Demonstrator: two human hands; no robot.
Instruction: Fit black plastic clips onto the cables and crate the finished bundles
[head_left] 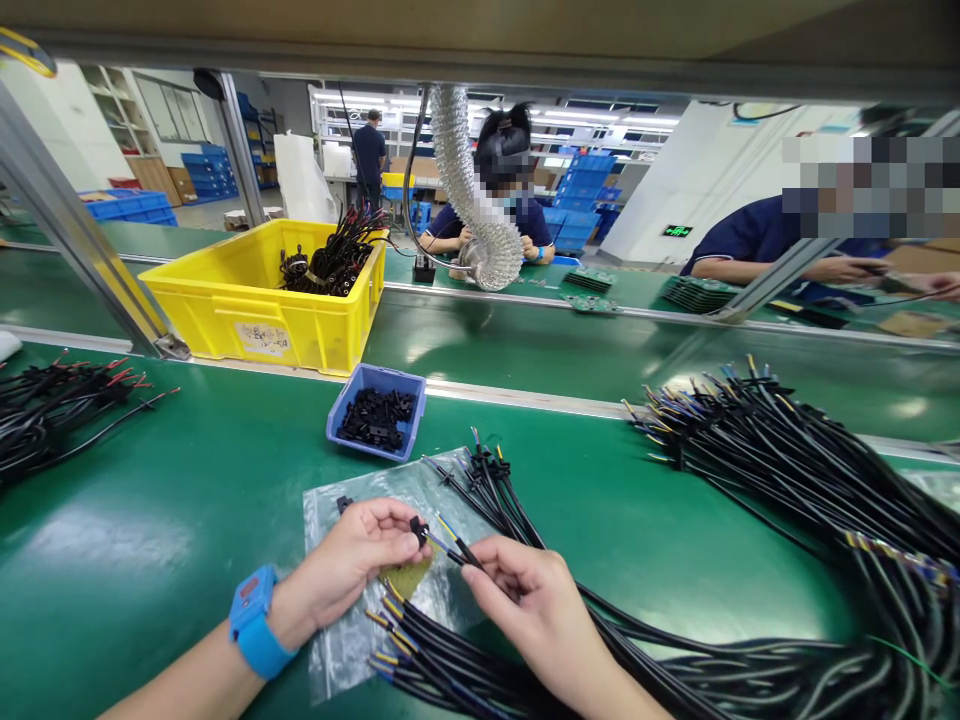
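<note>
My left hand (pixel 375 545), with a blue wrist strap (pixel 255 620) on its wrist, pinches a small black plastic clip (pixel 419 531). Close by, my right hand (pixel 529 590) grips a black cable (pixel 471 556) near its stripped end, where thin coloured wires stick out toward the clip. Whether a wire enters the clip I cannot tell. Both hands are above a clear plastic bag (pixel 330 650) on the green bench. Below them lies a bundle of black cables (pixel 450 640) with bare coloured ends; another bundle (pixel 510 500), its ends bearing black clips, lies behind.
A blue bin (pixel 416 420) of black clips stands ahead, with a yellow crate (pixel 292 340) of cables behind it. Large cable piles lie at the right (pixel 795 470) and left (pixel 60 420). A silver duct (pixel 457 150) hangs over the far bench, where two co-workers sit.
</note>
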